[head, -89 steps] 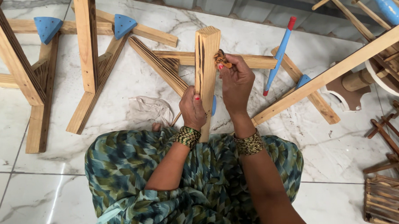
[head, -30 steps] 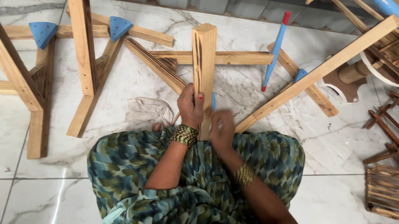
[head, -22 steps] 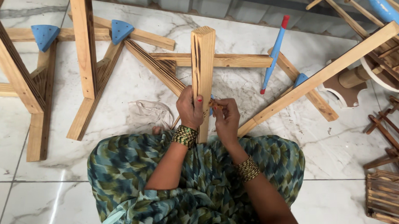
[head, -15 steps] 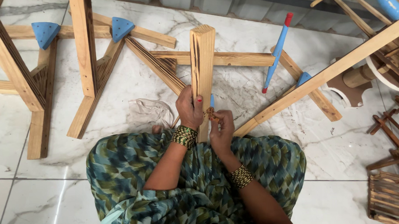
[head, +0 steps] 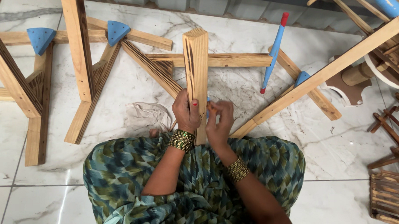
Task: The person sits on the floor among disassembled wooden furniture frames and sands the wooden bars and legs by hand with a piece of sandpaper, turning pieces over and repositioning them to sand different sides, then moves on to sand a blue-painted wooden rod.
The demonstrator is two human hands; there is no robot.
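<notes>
Upright pale wooden post point(head: 196, 76), stiff and light I judge, sits clasped in my left hand point(head: 186, 112) low down, right hand point(head: 219, 122) fingers pinching something small beside it.

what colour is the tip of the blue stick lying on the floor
Red: the blue stick has a red tip at its far end, clear in the head view.

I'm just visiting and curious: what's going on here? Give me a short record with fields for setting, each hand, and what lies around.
Setting: person seated on a marble floor, seen from above
Left hand: grips the upright wooden post
Right hand: beside the post's lower part, fingertips pinching something small; too small to tell what
Nearby: blue stick with red tip, crumpled cloth, wooden frames with blue corner pieces
Wrists: beaded bangles
</notes>
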